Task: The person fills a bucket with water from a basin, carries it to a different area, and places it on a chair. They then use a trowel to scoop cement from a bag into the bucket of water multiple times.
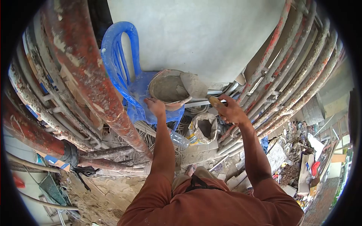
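Note:
A round bucket [177,107] holding grey wet mortar [169,89] stands on the seat of a blue plastic chair [140,81]. My left hand [155,107] is at the bucket's near left side, its fingers curled by the rim; part of the grip is hidden. My right hand [233,112] is closed around the wooden handle of a trowel [194,86]. The trowel's mortar-smeared blade lies over the right part of the bucket's rim.
Paint-stained scaffold pipes [96,79] flank me on the left, and more pipes [286,83] on the right. Below the chair are an open sack [205,128] and a plastic bottle [178,139]. A pale wall [192,37] rises behind. Rubble [292,162] lies right.

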`<state>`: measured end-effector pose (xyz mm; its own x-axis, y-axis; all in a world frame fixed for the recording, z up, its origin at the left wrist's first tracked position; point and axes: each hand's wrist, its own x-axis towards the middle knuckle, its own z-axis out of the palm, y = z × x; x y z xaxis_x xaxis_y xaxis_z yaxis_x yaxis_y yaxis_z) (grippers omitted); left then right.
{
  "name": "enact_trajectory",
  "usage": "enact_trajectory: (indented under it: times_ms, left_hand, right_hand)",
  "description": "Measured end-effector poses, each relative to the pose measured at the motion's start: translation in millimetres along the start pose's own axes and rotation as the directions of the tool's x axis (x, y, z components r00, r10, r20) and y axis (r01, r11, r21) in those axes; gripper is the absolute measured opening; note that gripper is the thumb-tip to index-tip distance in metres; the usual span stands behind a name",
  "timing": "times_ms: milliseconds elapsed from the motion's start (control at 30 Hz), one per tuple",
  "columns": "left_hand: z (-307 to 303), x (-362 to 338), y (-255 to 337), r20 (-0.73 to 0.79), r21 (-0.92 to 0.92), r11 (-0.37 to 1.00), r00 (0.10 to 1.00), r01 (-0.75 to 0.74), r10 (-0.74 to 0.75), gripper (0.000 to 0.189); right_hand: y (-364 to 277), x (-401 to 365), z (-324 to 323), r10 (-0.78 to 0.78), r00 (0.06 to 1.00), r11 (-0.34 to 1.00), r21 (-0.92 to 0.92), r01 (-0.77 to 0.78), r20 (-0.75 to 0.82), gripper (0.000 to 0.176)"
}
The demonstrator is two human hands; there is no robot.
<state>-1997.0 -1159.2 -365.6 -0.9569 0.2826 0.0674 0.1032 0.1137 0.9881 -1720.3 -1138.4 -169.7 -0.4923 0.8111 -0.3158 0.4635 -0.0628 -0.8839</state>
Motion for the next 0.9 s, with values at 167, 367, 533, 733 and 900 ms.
enact_trajectory:
  times_ms: [167, 367, 533, 733, 900]
  left_hand:
    - [1, 2, -2, 0.01, -0.012, 1.0, 1.0, 0.025, -0.025, 0.027]
    - [-3, -1, 9, 0.008, -0.037, 0.998, 0.998, 0.058, -0.058, 0.028]
    - [-2, -1, 5, -0.006, -0.03, 0.999, 0.999, 0.036, -0.036, 0.03]
    - [-2, 0, 6, 0.002, -0.007, 0.999, 1.0, 0.031, -0.031, 0.03]
    - [3, 1, -1, -0.014, -0.026, 0.999, 0.999, 0.037, -0.037, 0.029]
  right_hand:
    - [5, 48, 31, -0.031, 0.998, 0.999, -0.035, 0.033, 0.048, 0.03]
    - [25, 86, 55, -0.096, 0.992, 0.961, -0.25, 0.114, 0.084, 0.03]
    - [17, 87, 56, -0.027, 0.993, 0.943, -0.328, 0.063, 0.111, 0.038]
    - [30, 92, 62, -0.231, 0.972, 0.79, -0.573, 0.22, 0.054, 0.038]
    - [24, 73, 65, -0.321, 0.947, 0.688, -0.683, 0.247, 0.019, 0.038]
